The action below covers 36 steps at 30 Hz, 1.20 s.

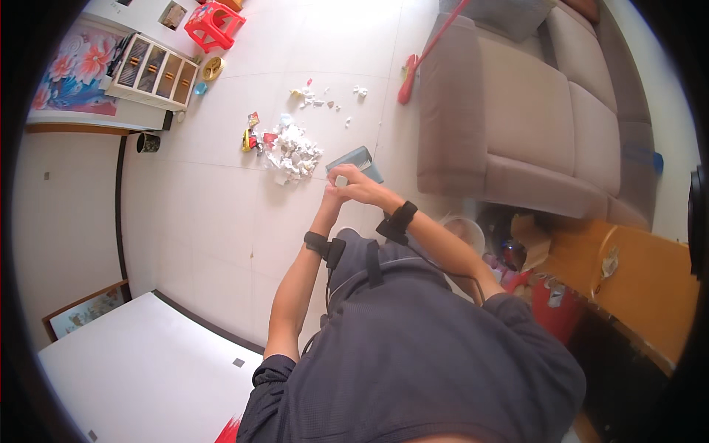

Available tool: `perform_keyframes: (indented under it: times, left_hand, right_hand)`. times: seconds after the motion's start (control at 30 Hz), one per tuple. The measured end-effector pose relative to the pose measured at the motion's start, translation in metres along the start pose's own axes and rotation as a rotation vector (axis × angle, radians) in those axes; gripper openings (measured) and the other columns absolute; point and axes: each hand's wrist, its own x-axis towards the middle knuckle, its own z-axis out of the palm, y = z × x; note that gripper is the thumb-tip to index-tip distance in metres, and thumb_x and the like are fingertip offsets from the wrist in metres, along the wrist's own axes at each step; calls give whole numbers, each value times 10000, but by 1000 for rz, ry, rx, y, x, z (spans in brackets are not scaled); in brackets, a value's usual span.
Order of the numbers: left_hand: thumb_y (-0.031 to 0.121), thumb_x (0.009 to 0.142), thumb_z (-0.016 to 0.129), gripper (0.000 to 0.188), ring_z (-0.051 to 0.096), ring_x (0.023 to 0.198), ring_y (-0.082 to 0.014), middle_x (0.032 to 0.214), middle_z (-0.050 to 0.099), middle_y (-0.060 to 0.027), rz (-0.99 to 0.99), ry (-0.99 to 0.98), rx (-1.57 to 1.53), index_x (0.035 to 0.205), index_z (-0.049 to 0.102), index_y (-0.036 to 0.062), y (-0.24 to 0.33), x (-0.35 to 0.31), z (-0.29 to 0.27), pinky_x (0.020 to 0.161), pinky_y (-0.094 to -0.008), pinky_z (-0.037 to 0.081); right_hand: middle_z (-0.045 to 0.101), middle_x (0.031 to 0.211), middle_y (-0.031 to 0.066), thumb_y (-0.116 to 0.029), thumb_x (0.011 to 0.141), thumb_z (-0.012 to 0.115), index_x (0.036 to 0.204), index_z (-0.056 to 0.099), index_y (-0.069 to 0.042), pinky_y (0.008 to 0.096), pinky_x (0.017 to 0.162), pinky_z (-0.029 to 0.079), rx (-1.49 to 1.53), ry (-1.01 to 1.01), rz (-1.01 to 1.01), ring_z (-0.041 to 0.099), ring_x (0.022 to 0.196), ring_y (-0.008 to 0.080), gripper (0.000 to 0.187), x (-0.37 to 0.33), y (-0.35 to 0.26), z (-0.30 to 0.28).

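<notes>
Head view, as I listed it from the floor: one bare right hand (362, 188), curled round a pale, blunt-ended handle (340, 181); one bare left hand (334, 192), meeting the right at that handle, its fingers too hidden for me to tell whether they gripped; one blue-grey plastic dustpan with a toothed strip (356, 158), just beyond the hands, its join to the handle out of sight; one heap of crumpled white paper (295, 153), left of the dustpan and apart from it; several red and yellow glossy wrappers (252, 138), at the heap's far-left edge; a scatter of small white scraps (309, 96), farther off on the tiles; one red long-handled broom (408, 77), beside a grey-brown upholstered sofa (524, 103).

Hazards, in my judgement: a leftward swing of the dustpan could have struck the heap and spread its loose pieces; an uneven hold could have let the handle twist, tipping the pan; a careless step right could have knocked the broom.
</notes>
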Motion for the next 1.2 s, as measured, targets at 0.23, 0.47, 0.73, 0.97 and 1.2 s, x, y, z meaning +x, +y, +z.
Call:
perform_keyframes:
  times: [0.23, 0.47, 0.73, 0.97, 1.2]
  left_hand:
    - [214, 961, 459, 330, 565, 1012, -176, 1168, 542, -39, -345, -76, -774, 1256, 481, 67, -44, 82, -41, 825, -307, 491]
    - [264, 955, 474, 221, 552, 880, -116, 935, 579, 18, -402, 2, -819, 1016, 605, 97, -76, 174, -28, 750, -302, 485]
    - [247, 918, 472, 213, 576, 810, -118, 841, 580, -3, -382, -57, -738, 808, 566, 90, -44, 212, -20, 774, -286, 484]
    - [267, 926, 445, 274, 521, 725, -86, 741, 527, 11, -336, -22, -673, 847, 601, 57, -85, 224, -18, 650, -253, 454]
    - [285, 902, 507, 255, 550, 735, -90, 736, 560, 32, -126, -200, -380, 903, 626, 60, -115, 273, -33, 584, -239, 421]
  right_hand:
    - [535, 1003, 113, -233, 852, 688, 902, 537, -9, 298, 664, 515, 191, 89, 164, 615, 810, 184, 275, 54, 57, -29]
    - [616, 795, 94, 48, 674, 577, 804, 538, -8, 305, 644, 492, 207, 95, 411, 614, 752, 168, 147, 107, 72, -98]
    - [615, 742, 77, 7, 662, 520, 738, 555, 11, 289, 700, 462, -240, 278, 362, 547, 761, 129, 84, 134, 50, -132]
    - [585, 640, 96, -15, 642, 546, 719, 587, -26, 305, 512, 429, -152, 231, 478, 562, 574, 161, 87, 143, 58, -123]
    - [605, 718, 100, 4, 608, 518, 743, 590, -31, 311, 535, 450, -264, 208, 373, 580, 602, 200, 157, 166, 85, -148]
